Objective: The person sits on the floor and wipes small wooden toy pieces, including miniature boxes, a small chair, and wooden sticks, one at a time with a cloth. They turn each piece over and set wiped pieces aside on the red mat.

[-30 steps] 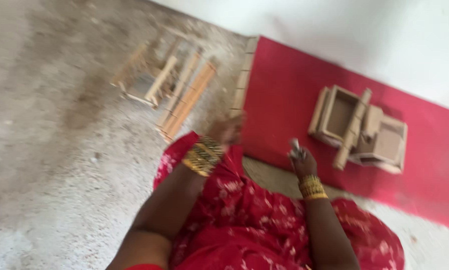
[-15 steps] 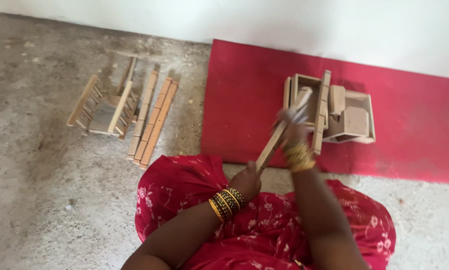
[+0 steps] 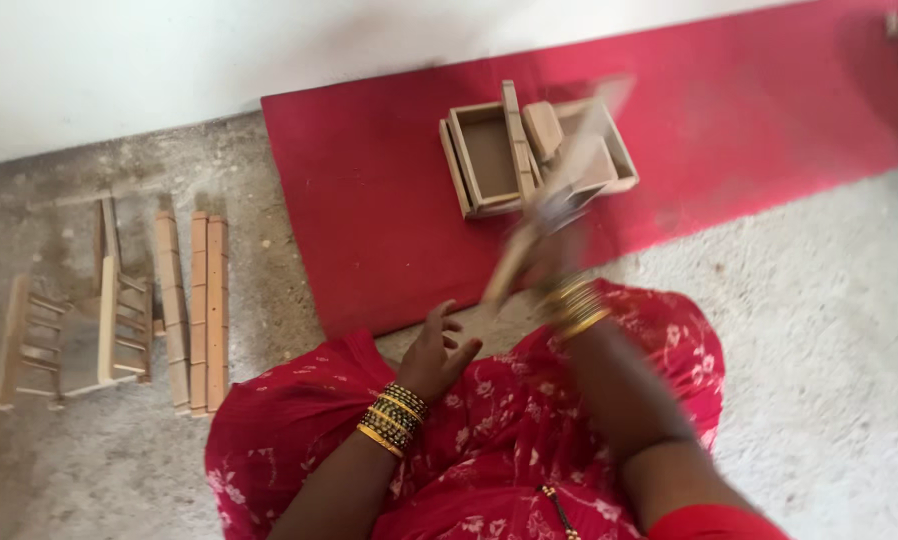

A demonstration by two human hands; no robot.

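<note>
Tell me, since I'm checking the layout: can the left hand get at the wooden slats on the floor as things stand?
Probably yes. The left hand is open and empty above the lap, and the slats lie on bare floor to its left, with nothing between them.

Floor workshop — wooden frames (image 3: 529, 155) (unfinished), slats (image 3: 197, 310), red mat (image 3: 369, 220).

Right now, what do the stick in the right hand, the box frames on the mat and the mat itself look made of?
The stick in the right hand looks like pale unfinished wood, though blurred. The box frames show the same matte, light tan bare wood, with no paint visible. The red mat looks flat and dull, perhaps felt or foam; the weave is unclear.
</note>
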